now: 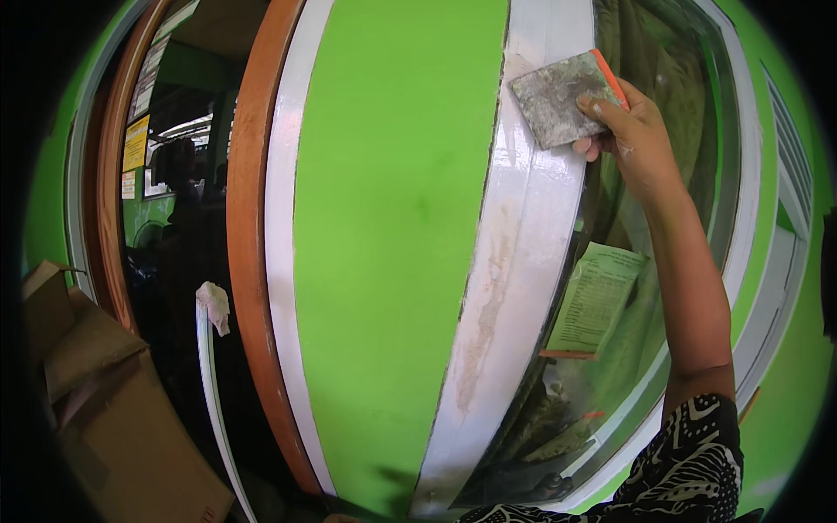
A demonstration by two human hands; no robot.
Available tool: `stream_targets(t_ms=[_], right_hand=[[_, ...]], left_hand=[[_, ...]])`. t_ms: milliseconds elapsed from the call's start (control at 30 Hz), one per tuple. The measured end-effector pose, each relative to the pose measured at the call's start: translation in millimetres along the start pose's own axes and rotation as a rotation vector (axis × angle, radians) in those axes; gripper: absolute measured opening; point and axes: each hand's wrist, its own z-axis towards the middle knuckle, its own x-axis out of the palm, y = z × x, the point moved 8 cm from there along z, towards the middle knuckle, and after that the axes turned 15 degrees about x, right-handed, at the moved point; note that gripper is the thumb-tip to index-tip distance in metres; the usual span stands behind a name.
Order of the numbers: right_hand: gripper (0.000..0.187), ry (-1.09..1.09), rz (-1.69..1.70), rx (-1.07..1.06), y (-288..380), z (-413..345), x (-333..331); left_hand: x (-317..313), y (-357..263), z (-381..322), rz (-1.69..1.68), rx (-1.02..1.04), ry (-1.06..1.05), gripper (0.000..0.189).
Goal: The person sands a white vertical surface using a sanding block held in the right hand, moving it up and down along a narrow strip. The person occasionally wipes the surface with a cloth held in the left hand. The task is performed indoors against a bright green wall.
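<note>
My right hand (631, 131) grips a flat putty scraper (556, 98) by its orange back edge, thumb on the stained metal blade. The blade lies over the white window frame (529, 261), near its top; whether it presses on the surface I cannot tell. White smears mark my fingers. Lower down, the frame carries a long beige patch (484, 333) of filler or bare surface. Only a sliver of skin, seemingly my left hand (341, 518), shows at the bottom edge; what it holds is hidden.
A bright green wall (392, 229) stands left of the frame. Window glass (628, 216) with a green paper form (596, 301) lies to the right. At left are a brown door frame (252, 196), an opened cardboard box (131, 431) and a thin pole (212, 392) topped by a pale lump (214, 306).
</note>
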Motion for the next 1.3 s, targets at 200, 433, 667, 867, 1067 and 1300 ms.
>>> stream_targets(t_ms=[200,433,667,867,1067,1300], right_hand=[[0.035,0.039,0.004,0.030,-4.5,1.0,7.0],[0.037,0.076,-0.047,0.102,-12.4,-13.2,6.0],[0.034,0.265,-0.133,0.248,-30.2,-32.7,25.3],[0.028,0.276,-0.166,0.292,-40.3,-54.7,25.6],[0.028,0.409,-0.350,0.331,-42.7,-103.9,60.9],[0.031,0.310,-0.719,-0.510,8.5,-141.5,66.1]], left_hand=[[5.3,5.5,5.0,-0.059,-0.035,0.007,0.008],[-1.3,-3.4,5.2,0.005,0.054,0.020,0.009],[3.2,11.9,-2.7,-0.122,-0.130,0.008,0.008],[6.4,19.5,-3.9,-0.154,-0.118,0.015,0.008],[-1.3,-3.5,2.9,-0.104,-0.123,0.045,0.011],[2.7,17.3,-8.2,-0.038,-0.105,-0.047,0.009]])
